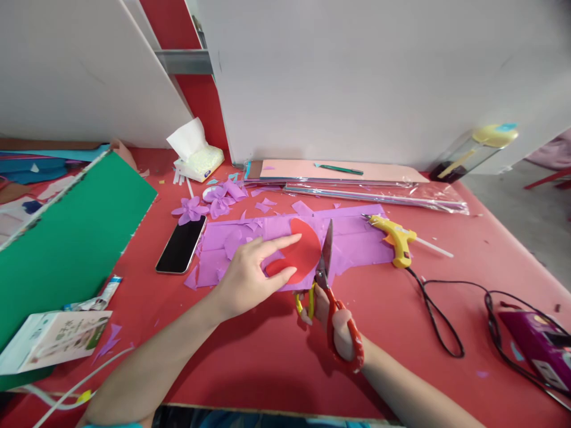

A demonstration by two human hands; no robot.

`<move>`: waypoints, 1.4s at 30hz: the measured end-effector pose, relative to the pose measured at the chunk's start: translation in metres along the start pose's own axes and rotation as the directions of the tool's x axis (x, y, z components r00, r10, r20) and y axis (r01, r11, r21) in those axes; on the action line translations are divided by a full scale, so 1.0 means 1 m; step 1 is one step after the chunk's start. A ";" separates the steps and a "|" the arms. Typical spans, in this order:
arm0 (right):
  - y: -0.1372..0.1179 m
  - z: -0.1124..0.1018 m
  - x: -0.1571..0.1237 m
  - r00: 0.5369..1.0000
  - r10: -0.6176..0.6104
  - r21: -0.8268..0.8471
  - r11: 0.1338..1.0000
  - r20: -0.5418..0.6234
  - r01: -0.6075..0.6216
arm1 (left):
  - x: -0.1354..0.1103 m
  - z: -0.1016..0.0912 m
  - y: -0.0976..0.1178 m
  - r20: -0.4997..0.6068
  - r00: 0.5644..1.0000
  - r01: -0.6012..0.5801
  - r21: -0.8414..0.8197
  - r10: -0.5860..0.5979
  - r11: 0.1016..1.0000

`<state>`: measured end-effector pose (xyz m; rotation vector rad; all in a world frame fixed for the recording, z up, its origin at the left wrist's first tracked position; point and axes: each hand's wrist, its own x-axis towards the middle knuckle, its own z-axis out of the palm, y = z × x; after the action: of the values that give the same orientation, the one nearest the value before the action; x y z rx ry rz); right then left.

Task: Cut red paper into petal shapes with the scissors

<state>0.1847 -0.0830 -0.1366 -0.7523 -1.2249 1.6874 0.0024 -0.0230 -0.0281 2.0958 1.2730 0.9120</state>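
Observation:
My left hand [250, 270] holds a piece of red paper [310, 246] with a rounded edge. Thumb and index finger lie spread on top of it, and the other fingers are mostly hidden. My right hand [336, 321] grips scissors [328, 255] with one red and one yellow handle loop. Their blades point away from me, by the right edge of the red paper. Beneath both lies purple paper [357, 238] strewn with cut scraps. A yellow hot glue gun [397, 238] with a glue stick in it rests on its right end.
Purple paper flowers [191, 210] and a phone [182, 245] lie left, with a tissue pack [203, 160] behind. A green board [84, 220] fills the left side. Wrapped paper sheets [379, 196], a pen [341, 170] and a yellow-lidded bottle [475, 151] stretch across the back. A black cord [446, 351] loops at right.

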 end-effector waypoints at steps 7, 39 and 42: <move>0.003 -0.003 -0.004 1.000 0.026 -0.008 1.000 0.003 -0.026 | -0.001 0.000 0.000 0.008 1.000 0.008 0.009 -0.008 1.000; -0.013 0.001 -0.001 0.997 0.068 -0.093 0.993 -0.046 -0.072 | 0.003 -0.004 0.003 0.026 0.999 0.044 0.039 -0.045 0.998; -0.018 0.003 0.001 0.997 0.070 -0.077 0.994 -0.040 -0.073 | 0.003 -0.004 0.004 0.026 0.998 0.050 0.042 -0.052 0.998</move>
<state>0.1871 -0.0814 -0.1187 -0.8813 -1.2576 1.6830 0.0021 -0.0216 -0.0220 2.0899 1.3352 0.8391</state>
